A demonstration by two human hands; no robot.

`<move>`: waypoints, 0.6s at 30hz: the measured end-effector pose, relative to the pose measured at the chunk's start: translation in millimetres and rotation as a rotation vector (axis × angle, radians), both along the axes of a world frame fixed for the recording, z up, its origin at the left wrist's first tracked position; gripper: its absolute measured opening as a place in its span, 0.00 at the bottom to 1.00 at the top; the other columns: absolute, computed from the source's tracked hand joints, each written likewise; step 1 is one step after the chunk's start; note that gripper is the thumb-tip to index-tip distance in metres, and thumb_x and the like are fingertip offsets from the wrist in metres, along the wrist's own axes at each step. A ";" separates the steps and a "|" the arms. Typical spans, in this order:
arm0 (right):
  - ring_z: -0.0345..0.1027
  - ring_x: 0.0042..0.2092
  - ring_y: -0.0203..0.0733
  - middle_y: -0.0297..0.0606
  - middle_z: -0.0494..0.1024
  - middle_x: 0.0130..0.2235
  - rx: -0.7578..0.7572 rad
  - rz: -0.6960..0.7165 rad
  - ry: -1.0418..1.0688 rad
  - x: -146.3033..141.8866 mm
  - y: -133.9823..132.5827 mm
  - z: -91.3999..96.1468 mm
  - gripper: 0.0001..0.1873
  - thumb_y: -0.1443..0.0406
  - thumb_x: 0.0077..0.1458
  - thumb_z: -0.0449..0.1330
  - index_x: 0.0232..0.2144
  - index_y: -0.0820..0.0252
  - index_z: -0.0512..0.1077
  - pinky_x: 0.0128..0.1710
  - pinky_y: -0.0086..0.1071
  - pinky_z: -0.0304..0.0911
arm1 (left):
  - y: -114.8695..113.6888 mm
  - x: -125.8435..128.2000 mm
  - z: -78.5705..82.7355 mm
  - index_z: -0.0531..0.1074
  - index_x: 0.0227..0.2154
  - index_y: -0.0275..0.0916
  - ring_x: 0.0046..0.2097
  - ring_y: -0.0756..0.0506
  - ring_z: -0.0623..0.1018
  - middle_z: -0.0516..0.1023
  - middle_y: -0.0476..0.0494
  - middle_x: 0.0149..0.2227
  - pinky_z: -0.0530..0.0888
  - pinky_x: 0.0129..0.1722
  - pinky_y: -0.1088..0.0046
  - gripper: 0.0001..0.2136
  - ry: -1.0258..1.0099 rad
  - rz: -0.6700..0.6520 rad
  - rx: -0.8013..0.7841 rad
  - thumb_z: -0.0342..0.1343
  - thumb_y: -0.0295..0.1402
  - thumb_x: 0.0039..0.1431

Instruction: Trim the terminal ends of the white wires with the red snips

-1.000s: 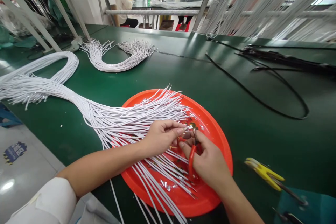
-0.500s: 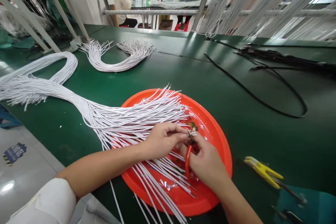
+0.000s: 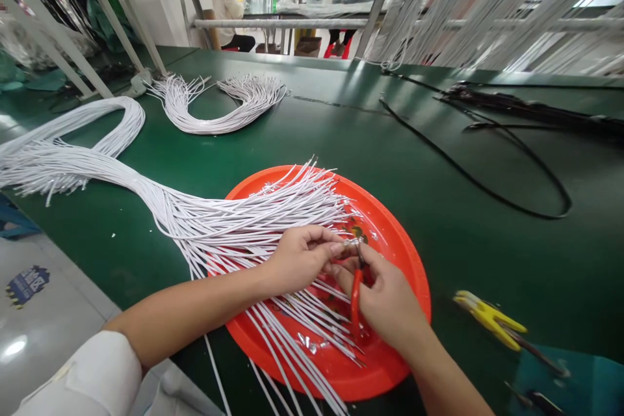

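My left hand point(image 3: 299, 261) is closed in a pinch on the end of a white cable, where shiny foil-like material point(image 3: 351, 242) shows at the fingertips. My right hand point(image 3: 387, 296) grips red-handled scissors point(image 3: 356, 302), their dark blades pointing up beside that end. Its thumb and index finger are close to the foil; whether they pinch it I cannot tell. Both hands are over a round red tray point(image 3: 416, 273). A fanned bundle of white cables point(image 3: 253, 211) lies across the tray, some ends passing under my left forearm. Shiny scraps point(image 3: 309, 342) lie in the tray.
Yellow-handled pliers point(image 3: 490, 318) lie on the green table point(image 3: 487, 240) to the right, near a teal sheet point(image 3: 580, 383). Black cables point(image 3: 517, 192) curve behind them. More white cable coils point(image 3: 214, 123) lie at the back left. Two people sit beyond the table.
My right hand and the scissors have shifted slightly right, and the blades stand more upright. More of the shiny foil shows between the hands. My left hand has barely moved.
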State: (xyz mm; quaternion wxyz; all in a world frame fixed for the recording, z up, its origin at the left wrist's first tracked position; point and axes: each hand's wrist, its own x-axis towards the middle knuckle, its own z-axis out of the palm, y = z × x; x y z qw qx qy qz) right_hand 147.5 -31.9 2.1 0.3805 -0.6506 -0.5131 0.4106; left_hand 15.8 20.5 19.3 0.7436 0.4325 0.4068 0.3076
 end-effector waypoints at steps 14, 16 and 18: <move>0.70 0.31 0.37 0.34 0.75 0.30 0.396 -0.379 -0.064 -6.0 -3.2 -2.0 0.07 0.63 0.45 0.61 0.29 0.56 0.67 0.32 0.31 0.66 | -1.7 -1.3 -14.5 0.71 0.30 0.32 0.23 0.54 0.70 0.70 0.49 0.22 0.67 0.26 0.77 0.06 0.130 -0.076 0.249 0.54 0.30 0.51; 0.70 0.31 0.39 0.35 0.76 0.31 0.420 -0.362 -0.257 -5.0 -6.3 -3.7 0.06 0.64 0.46 0.59 0.29 0.56 0.67 0.31 0.32 0.64 | -1.9 -0.9 -15.4 0.71 0.30 0.32 0.23 0.53 0.70 0.70 0.49 0.22 0.67 0.26 0.77 0.05 0.151 -0.074 0.257 0.54 0.29 0.51; 0.70 0.30 0.40 0.36 0.76 0.31 0.465 -0.342 -0.420 -4.2 -8.4 -4.2 0.04 0.64 0.46 0.58 0.29 0.56 0.67 0.32 0.33 0.63 | -1.8 -0.6 -15.7 0.71 0.29 0.32 0.23 0.53 0.69 0.70 0.49 0.22 0.66 0.25 0.77 0.05 0.175 -0.073 0.281 0.54 0.29 0.51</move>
